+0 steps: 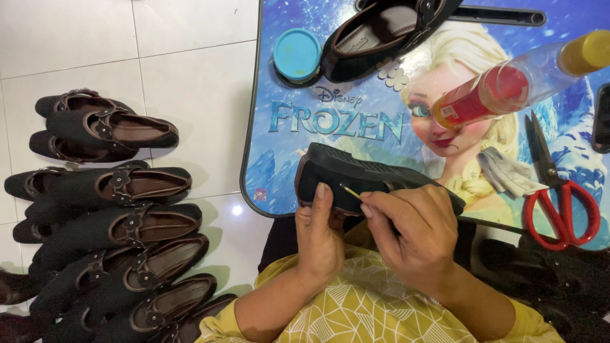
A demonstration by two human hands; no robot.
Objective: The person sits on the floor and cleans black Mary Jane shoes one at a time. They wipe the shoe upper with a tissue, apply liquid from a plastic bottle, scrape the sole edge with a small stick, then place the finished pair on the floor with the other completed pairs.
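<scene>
Here, the parts are labelled as seen from the head camera.
Left hand: closed around the heel end of a black shoe, thumb lying over its edge, at 6 o'clock in the view.
Right hand: fingers pinched tight on a thin yellow stick, whose tip touches the shoe's sole.
Black shoe: held sole up, lying across the near edge of the lap table.
Lap table: blue, with a printed cartoon picture.
Second shoe: at 12 o'clock on the table, beside a blue round lid.
Bottle: at 2 o'clock, clear with red liquid and a yellow cap, lying tilted.
Scissors: at 3 o'clock, red handles, next to a grey cloth scrap.
Shoe rows: at 9 o'clock on the white tiled floor, dark with brown insides.
</scene>
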